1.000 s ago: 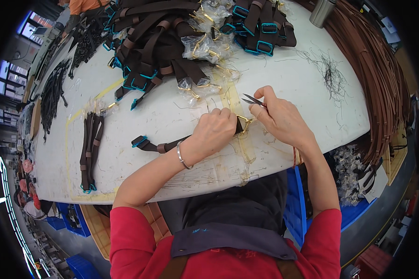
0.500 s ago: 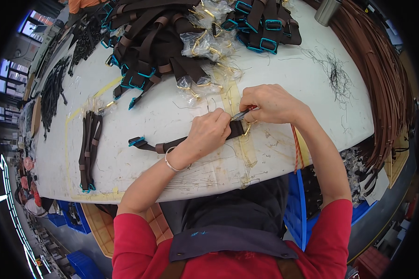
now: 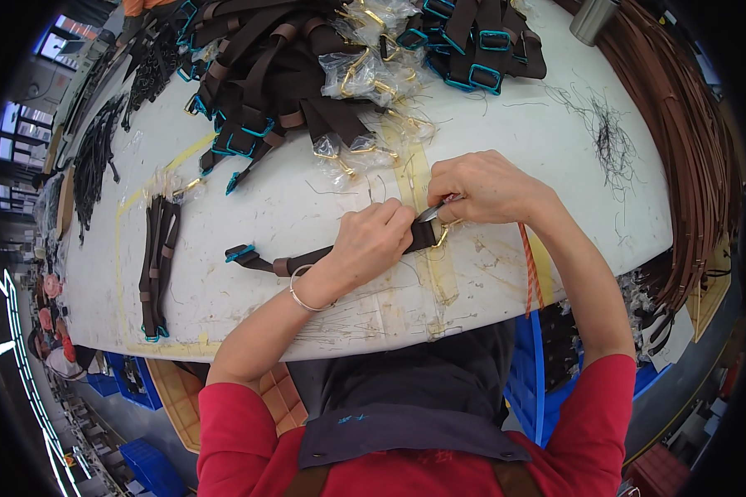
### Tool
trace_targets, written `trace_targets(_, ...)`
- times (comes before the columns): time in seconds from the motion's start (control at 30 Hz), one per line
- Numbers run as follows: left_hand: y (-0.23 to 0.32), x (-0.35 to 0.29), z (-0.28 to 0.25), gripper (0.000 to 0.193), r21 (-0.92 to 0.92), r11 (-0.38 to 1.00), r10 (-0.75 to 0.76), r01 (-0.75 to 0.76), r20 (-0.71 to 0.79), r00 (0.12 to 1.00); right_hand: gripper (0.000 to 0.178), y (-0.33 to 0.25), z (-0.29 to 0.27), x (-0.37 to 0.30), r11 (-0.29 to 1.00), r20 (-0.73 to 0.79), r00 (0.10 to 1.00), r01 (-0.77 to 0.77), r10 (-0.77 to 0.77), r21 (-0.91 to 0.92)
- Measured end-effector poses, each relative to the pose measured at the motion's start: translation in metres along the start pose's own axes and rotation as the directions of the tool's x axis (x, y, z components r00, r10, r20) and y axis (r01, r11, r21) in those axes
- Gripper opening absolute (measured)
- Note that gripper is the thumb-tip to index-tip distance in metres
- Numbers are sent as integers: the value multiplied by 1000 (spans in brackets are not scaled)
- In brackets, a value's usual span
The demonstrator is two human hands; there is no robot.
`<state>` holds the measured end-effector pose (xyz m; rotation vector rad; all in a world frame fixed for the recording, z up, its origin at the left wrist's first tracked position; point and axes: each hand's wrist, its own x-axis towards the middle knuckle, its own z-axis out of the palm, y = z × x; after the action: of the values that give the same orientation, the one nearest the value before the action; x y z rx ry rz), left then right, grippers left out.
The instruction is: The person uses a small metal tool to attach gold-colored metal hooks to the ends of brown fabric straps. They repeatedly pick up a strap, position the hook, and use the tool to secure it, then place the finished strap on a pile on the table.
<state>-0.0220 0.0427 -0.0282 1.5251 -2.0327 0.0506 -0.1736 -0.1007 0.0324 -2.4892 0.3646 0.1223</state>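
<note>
My left hand (image 3: 375, 238) is closed on a dark brown webbing strap (image 3: 423, 234), pressing it against the white table. The strap runs left beneath my wrist, past a brown leather keeper (image 3: 282, 267), to a blue-wrapped end (image 3: 240, 253). A gold metal hook (image 3: 445, 234) sits at its right end. Just above that end, my right hand (image 3: 487, 189) is closed around small pointed silver thread snips (image 3: 430, 213). Their tips meet the strap's upper edge beside my left fingertips; the handles are mostly hidden in my palm.
Brown straps (image 3: 261, 74) with blue buckles and plastic-wrapped gold hooks (image 3: 365, 79) are heaped at the far side. A folded strap bundle (image 3: 157, 269) lies left. Loose threads (image 3: 609, 141), a steel flask (image 3: 593, 21) and long brown strips (image 3: 680, 141) are right. An orange cord (image 3: 528, 269) hangs over the near edge.
The snips and my right hand have shifted slightly, with the blades now angled lower against the strap's edge. My left hand keeps its hold on the strap, almost unmoved.
</note>
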Motion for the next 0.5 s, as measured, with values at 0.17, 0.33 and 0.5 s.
trace_targets(0.17, 0, 0, 0, 18, 14, 1000, -14, 14, 18, 1000, 14, 2, 1, 1, 1000, 4, 1000, 2, -2, -6)
trace_targets(0.33, 0, 0, 0, 16, 15, 1000, -27, 27, 29, 999, 13, 4, 3, 1, 1000, 6, 1000, 12, -12, 13)
trace_targets(0.5, 0, -1, 1, 16, 16, 999, -35, 34, 36, 999, 12, 3, 4, 0, 1000, -8, 1000, 8, -8, 13)
